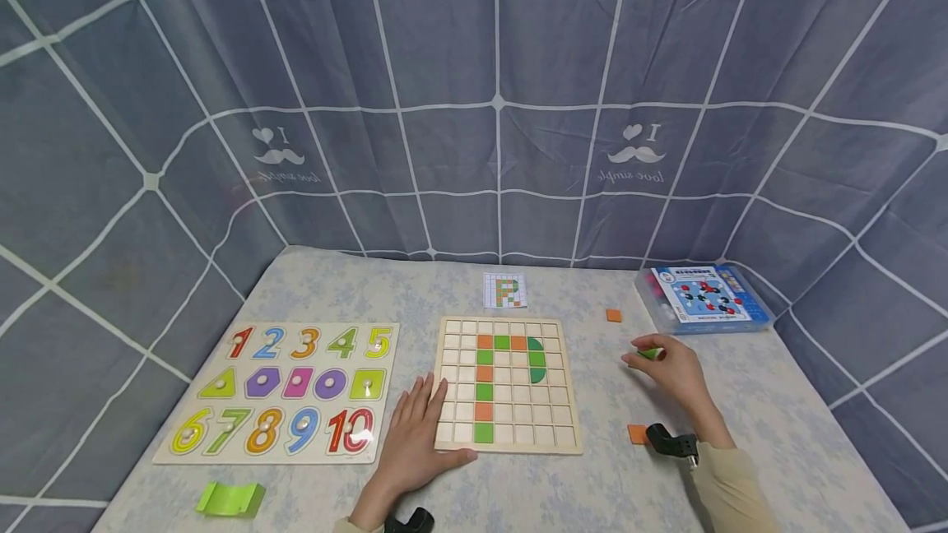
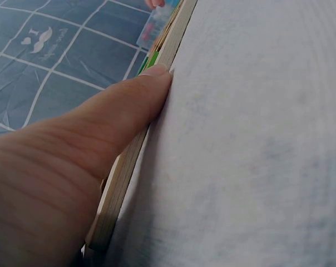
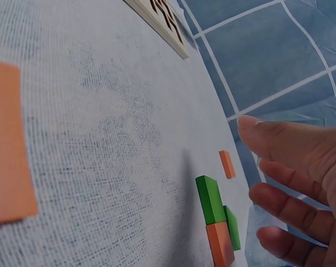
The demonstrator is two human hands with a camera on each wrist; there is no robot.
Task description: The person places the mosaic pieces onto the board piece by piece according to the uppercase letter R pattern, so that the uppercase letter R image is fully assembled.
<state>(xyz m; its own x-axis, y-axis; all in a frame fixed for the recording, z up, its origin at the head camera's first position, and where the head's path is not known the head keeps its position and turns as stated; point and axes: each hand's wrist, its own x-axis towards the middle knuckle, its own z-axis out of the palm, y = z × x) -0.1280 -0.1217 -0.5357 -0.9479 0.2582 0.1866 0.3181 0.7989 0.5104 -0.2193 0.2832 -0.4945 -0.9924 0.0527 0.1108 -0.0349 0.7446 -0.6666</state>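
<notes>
- Work position: the grid board [image 1: 529, 449] lies mid-tabletop [image 1: 570, 294], its filled cells holding green and orange pieces.
- Left hand [image 1: 420, 442]: fingers extended at the board's left edge, thumb against its near edge; nothing clasped. Uneven pressure here could slide the board and unseat pieces.
- Right hand [image 1: 677, 373]: between the board and the tabletop's right edge. Thumb and fingers are parted, loosely bent; the right wrist view shows nothing held.
- Pick-up hazard: the green tile [image 3: 212, 206] touches an orange tile [image 3: 220, 245] end to end, with a second green tile [image 3: 233, 228] alongside. A wide pinch could drag or lift a neighbour.
- Sweep hazard: the black wrist mount [image 1: 670, 441] sits just beside the near orange tile [image 1: 637, 434]. Lowering the wrist could knock that tile toward the tabletop's near edge.
</notes>
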